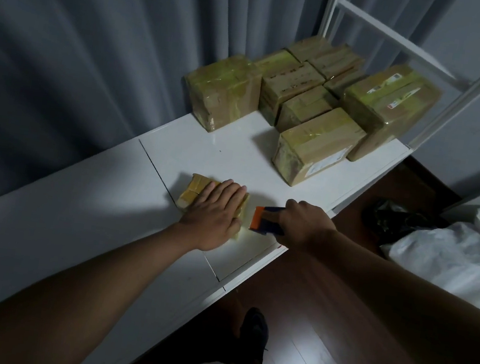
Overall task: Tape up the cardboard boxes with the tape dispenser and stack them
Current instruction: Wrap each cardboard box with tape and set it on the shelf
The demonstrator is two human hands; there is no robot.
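A long white table (73, 220) runs beside a grey curtain. At its far end a cluster of taped cardboard boxes (303, 98) sits packed close together, with one box (314, 146) nearest the front. Closer in, well apart from them, a small flat taped box (194, 194) lies alone on the tabletop.

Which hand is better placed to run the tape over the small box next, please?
The right hand: it already grips the tape dispenser, right beside the small box. The left hand lies flat on that box, holding it steady.
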